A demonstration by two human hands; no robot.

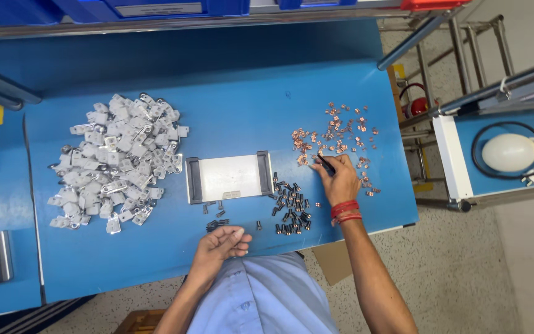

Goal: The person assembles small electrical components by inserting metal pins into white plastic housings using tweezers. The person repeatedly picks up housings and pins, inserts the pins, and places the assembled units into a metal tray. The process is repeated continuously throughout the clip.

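Observation:
My right hand (340, 178), with red bands on the wrist, reaches into a scatter of small copper pieces (338, 133) on the blue table and pinches a thin dark tool (324, 163) at its fingertips. My left hand (220, 243) rests near the table's front edge with fingers curled, close to a few dark screws (217, 224); I cannot tell whether it holds anything. A cluster of dark screws (292, 207) lies between the two hands. A flat metal fixture plate (229, 177) with dark end bars sits in the middle. A large heap of white metal brackets (118, 162) lies at the left.
Blue bins (156, 7) line a shelf at the back. A second blue bench (514, 148) at the right holds a white oval object ringed by a black cable. A metal-frame rack (458, 43) stands behind it. The table's right edge (403, 154) runs just beyond the copper pieces.

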